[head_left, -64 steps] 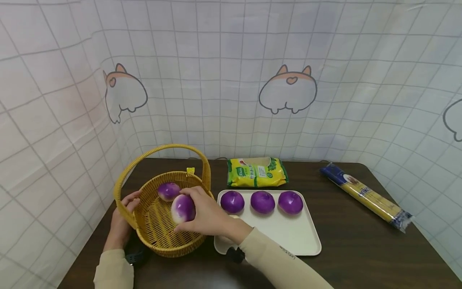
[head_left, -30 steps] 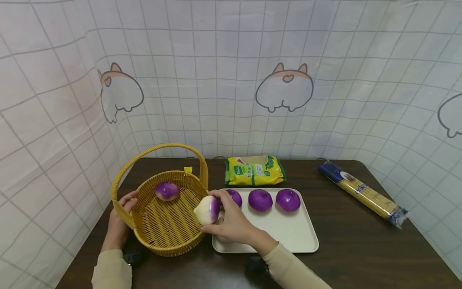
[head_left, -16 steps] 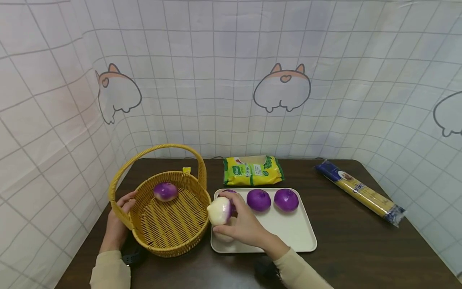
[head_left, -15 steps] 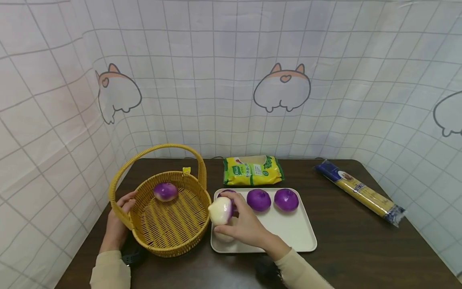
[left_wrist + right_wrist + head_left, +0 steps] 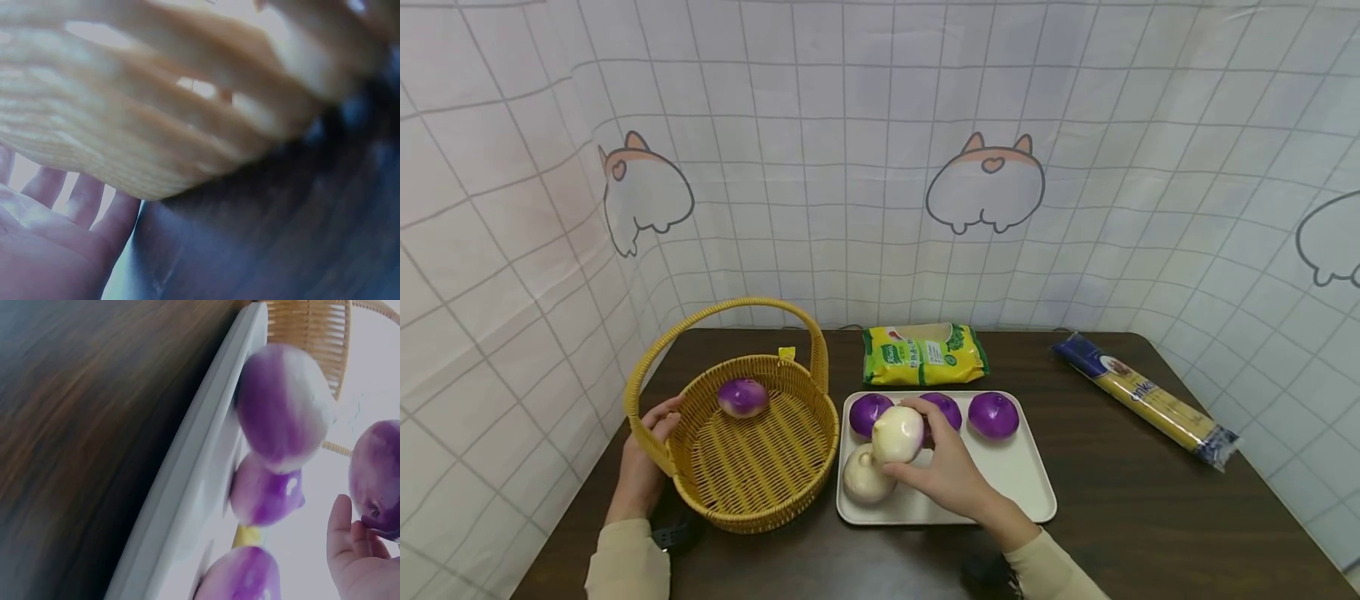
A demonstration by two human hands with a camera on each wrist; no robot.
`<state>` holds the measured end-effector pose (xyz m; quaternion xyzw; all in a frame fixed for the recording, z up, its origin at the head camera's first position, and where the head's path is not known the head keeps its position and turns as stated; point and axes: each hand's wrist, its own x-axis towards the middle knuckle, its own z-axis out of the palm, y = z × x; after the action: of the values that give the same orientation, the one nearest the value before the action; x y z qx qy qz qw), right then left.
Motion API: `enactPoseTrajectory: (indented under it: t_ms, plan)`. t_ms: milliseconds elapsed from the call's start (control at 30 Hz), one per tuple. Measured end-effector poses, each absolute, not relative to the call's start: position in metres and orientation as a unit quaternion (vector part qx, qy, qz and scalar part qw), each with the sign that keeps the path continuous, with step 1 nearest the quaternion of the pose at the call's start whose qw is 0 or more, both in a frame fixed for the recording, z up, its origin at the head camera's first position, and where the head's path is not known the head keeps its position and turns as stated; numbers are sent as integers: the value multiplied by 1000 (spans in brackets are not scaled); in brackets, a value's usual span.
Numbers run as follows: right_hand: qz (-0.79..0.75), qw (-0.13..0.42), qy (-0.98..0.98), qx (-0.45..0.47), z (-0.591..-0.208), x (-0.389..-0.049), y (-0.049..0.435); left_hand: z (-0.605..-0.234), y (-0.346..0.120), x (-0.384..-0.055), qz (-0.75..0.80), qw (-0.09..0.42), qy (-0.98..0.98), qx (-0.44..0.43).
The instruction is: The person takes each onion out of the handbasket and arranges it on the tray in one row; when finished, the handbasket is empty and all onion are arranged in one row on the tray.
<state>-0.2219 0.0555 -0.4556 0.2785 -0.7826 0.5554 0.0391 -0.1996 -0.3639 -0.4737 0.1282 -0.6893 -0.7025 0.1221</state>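
Observation:
My right hand (image 5: 951,467) pinches a purple-and-white turnip (image 5: 898,434) between thumb and fingers, holding it over the left part of a white tray (image 5: 1015,500). In the right wrist view the held turnip (image 5: 378,475) shows its purple side at the fingertips. A pale-looking turnip (image 5: 867,475) lies at the tray's front left, and several purple-topped ones, such as the turnip (image 5: 993,415) at the back right, line its far side. My left hand (image 5: 643,458) rests against the outer left side of a yellow wicker basket (image 5: 760,517); its fingers (image 5: 84,197) lie along the weave. Inside the basket is one turnip (image 5: 742,398).
Behind the tray lies a yellow-green packet (image 5: 925,354). A long pack of spaghetti (image 5: 1146,400) lies slanted at the right on the dark table (image 5: 1150,525). The basket's tall handle (image 5: 760,302) arches over it. A gridded cloth (image 5: 850,167) hangs behind.
My right hand has carried the turnip from inside the basket rightward over the tray, uncovering the pale turnip at the tray's front left. The left hand has stayed at the basket's side.

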Motion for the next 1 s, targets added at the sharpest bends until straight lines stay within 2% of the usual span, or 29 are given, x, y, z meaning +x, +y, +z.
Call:
enactPoseTrajectory:
  t_ms: [367,600,1000]
  plan:
    - [593,34,-772,227,-462,-235,87,-493,-375,-210,-702,129,-688,133]
    - [604,39,-760,236,-469,-237,104,-494,-376,-208,-701,132,-691,115]
    - [594,3,-773,223,-480,-232,115,-495,-377,-211,-702,128,-689,127]
